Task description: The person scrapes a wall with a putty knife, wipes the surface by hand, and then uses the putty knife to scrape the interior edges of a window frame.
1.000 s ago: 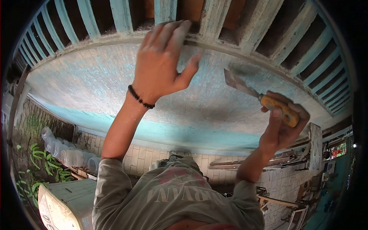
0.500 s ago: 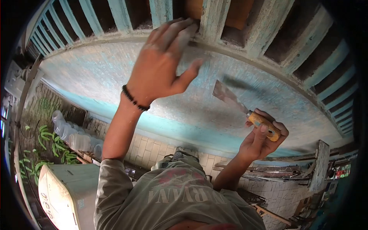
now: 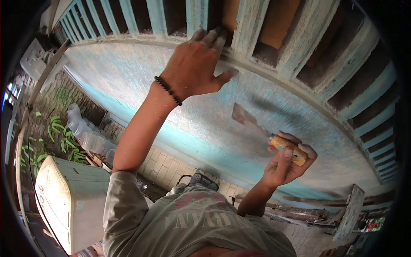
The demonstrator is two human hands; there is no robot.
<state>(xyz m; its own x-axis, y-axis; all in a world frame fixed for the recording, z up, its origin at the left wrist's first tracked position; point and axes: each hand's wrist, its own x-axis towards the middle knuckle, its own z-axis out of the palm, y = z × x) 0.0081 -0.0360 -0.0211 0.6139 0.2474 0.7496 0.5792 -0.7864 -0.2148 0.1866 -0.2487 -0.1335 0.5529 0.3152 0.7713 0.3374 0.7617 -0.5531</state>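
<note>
Through the head camera I look down on a worn wall [image 3: 205,113], its blue and pale grey paint patchy, with a brighter turquoise band along its lower part. Blue-green slats [image 3: 156,17] rise from a ledge [image 3: 276,75] along its top. I have the left hand [image 3: 195,68] up at that ledge, unclenched, its fingers reaching to the foot of the slats and its thumb spread out to the side over the wall; its palm is turned from me, but I make out nothing in its grip. A dark beaded bracelet [image 3: 168,90] circles that wrist. Lower and to the right, I see the right hand [image 3: 291,160] wrapped around the yellow handle of a scraper [image 3: 270,137], thumb laid along the grip. The scraper is in front of the wall, its flat blade angled up toward the left hand, with a dark shadow [image 3: 265,105] falling just beside it; the blade seems apart from the surface. Below the arms I get a printed shirt [image 3: 197,227] and a tiled floor [image 3: 165,167]. Over to the left stand clear plastic containers [image 3: 92,141], near green leaves [image 3: 64,137] and a pale box [image 3: 60,205].
</note>
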